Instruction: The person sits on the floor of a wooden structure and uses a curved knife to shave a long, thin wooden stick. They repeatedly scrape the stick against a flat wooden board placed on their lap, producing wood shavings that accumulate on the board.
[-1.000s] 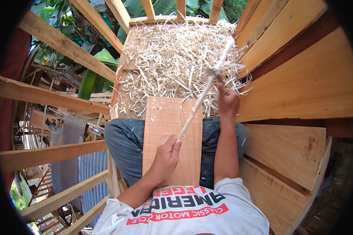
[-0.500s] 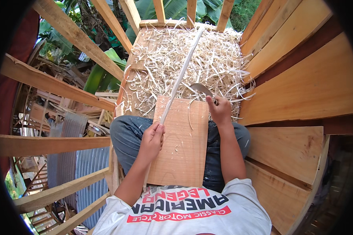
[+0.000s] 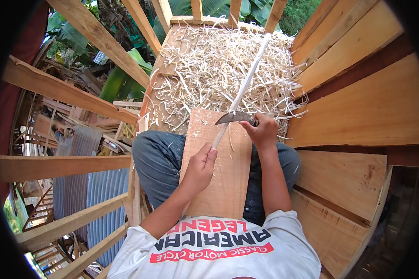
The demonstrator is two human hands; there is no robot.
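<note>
My left hand (image 3: pixel 201 168) is closed round the near end of a long, pale wooden stick (image 3: pixel 247 80), which slants up and away to the right. In my right hand (image 3: pixel 264 130) is a knife with a dark, curved blade (image 3: pixel 231 118), gripped by its handle. The blade lies across the stick a short way beyond my left hand and appears to touch it. Beneath both hands a flat wooden board (image 3: pixel 218 181) rests over my lap, with a few small shavings on it. Most of the knife's handle is hidden in my right hand.
A thick heap of curly pale shavings (image 3: pixel 228 60) covers the wooden floor ahead. Wooden slats (image 3: pixel 70 89) form a railing at the left and far side. Plank panels (image 3: pixel 358 109) stand on the right. Corrugated metal sheets (image 3: pixel 104 200) and scrap timber lie below, beyond the railing.
The knife has swung left and nearer, from beside the stick to across it. My left hand and the stick have shifted right, the stick now tilting further right.
</note>
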